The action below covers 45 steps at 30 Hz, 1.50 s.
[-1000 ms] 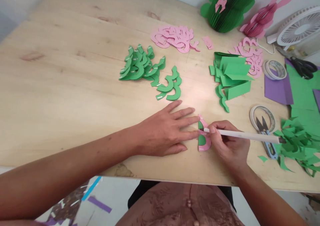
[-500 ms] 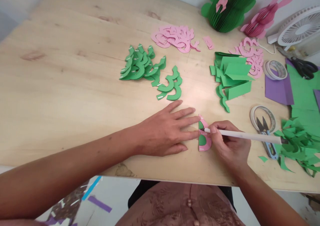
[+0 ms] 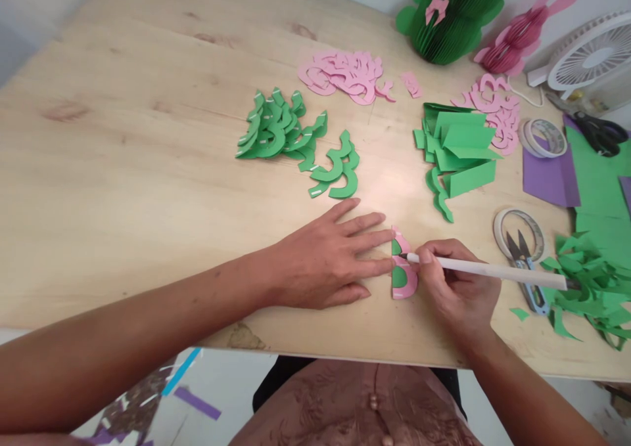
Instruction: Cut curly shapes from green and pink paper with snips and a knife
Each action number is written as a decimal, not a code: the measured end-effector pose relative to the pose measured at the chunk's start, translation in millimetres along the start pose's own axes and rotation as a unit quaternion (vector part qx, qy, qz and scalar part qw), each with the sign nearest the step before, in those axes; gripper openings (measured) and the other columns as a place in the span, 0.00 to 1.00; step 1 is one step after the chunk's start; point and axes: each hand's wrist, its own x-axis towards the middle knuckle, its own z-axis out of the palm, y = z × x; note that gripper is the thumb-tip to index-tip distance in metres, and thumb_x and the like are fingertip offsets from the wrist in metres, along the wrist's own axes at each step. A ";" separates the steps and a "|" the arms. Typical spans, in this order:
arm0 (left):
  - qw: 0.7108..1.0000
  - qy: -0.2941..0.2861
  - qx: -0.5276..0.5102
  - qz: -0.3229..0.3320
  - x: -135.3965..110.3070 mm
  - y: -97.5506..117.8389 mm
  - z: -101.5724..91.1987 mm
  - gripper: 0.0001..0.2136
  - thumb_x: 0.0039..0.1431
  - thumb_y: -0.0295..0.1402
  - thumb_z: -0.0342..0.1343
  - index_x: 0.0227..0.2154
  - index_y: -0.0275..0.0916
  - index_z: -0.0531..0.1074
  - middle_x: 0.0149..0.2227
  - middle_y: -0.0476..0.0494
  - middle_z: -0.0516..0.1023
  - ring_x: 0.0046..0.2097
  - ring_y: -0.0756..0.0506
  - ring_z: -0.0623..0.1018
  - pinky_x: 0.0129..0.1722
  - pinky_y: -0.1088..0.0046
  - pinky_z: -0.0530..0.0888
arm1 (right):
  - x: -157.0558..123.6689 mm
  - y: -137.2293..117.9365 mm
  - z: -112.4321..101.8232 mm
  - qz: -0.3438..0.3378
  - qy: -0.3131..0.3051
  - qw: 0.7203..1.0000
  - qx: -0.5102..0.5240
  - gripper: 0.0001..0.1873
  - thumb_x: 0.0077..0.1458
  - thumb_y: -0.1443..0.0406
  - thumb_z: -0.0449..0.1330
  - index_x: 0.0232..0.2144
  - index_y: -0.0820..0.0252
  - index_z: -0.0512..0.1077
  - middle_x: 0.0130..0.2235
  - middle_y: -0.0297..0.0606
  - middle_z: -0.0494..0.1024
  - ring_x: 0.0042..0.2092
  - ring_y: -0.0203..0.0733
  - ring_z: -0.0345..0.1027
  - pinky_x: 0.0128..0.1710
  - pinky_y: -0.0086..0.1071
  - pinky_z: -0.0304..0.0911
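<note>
My left hand [image 3: 330,255] lies flat on the table with its fingers spread. Two of its fingertips press on the left edge of a pink paper cut-out [image 3: 405,288], shaped like two rounded loops. Green paper [image 3: 399,276] shows through the cut-out's openings. My right hand [image 3: 456,288] is closed around a slim white pen [image 3: 497,270]. The pen's dark tip rests at the middle of the cut-out, where the two loops meet, and its back end slants off to the right.
Beyond my hands lie piled green cut-outs [image 3: 276,127], pink cut-outs [image 3: 342,75] and folded green paper [image 3: 463,140]. To the right are a tape roll [image 3: 499,232], thread snips [image 3: 535,295], green scraps [image 3: 591,288], black-handled scissors [image 3: 599,134] and a white fan [image 3: 596,58].
My right hand has shifted slightly to the right, and the pen's back end has swung a little right and down. My left hand and the cut-out look unmoved.
</note>
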 end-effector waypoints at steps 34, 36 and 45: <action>1.000 -0.016 0.019 0.001 0.7 2.3 -1.9 0.20 0.62 0.40 0.51 0.56 0.46 0.66 0.62 0.39 0.63 0.63 0.36 0.59 0.62 0.47 0.51 | -36.5 12.4 -13.2 -0.260 -0.043 0.956 -0.130 0.17 0.56 0.77 0.58 0.48 0.65 0.69 0.35 0.45 0.82 0.37 0.46 0.75 0.36 0.38 0.68; 1.000 -0.021 0.019 -0.001 0.5 2.7 -2.0 0.20 0.62 0.41 0.51 0.56 0.46 0.66 0.62 0.39 0.63 0.64 0.36 0.59 0.62 0.47 0.50 | -38.3 12.8 -12.4 -0.262 -0.037 0.956 -0.127 0.18 0.56 0.77 0.58 0.49 0.64 0.69 0.35 0.43 0.82 0.37 0.47 0.74 0.36 0.38 0.68; 0.999 -0.030 0.018 0.000 0.2 3.5 -2.9 0.19 0.63 0.41 0.50 0.56 0.46 0.66 0.64 0.43 0.61 0.64 0.35 0.58 0.63 0.47 0.49 | -40.6 18.7 -9.6 -0.264 -0.034 0.957 -0.118 0.19 0.56 0.76 0.58 0.50 0.64 0.69 0.35 0.42 0.82 0.36 0.46 0.74 0.36 0.38 0.69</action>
